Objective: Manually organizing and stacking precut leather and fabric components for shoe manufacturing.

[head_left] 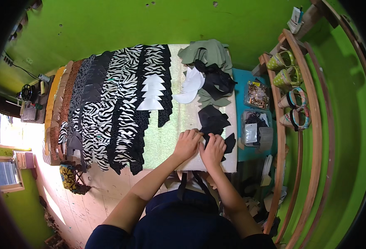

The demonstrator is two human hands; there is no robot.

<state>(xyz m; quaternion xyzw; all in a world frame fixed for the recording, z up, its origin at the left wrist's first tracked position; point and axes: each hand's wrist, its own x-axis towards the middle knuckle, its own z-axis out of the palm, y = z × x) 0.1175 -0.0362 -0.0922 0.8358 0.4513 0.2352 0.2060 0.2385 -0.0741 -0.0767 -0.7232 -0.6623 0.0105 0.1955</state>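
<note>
Near the table's front edge, my left hand (188, 144) and my right hand (212, 150) are close together, fingers bent and pinching a small black cut piece (205, 141) between them. My hands hide most of that piece. Just beyond them lies a stack of black cut pieces (213, 119), and another black piece (230, 145) sits beside my right hand. Farther back are white curved pieces (191, 85), black pieces (218, 83) and a heap of grey-green pieces (207, 54).
Overlapping rows of zebra-print pieces (125, 83) cover the table's left part, with white pointed pieces (151, 93) on top. Clear boxes (256, 94) stand on a teal surface (243, 76) to the right. A wooden rack (311, 137) holds sandals (286, 79). A sewing machine (27, 93) stands far left.
</note>
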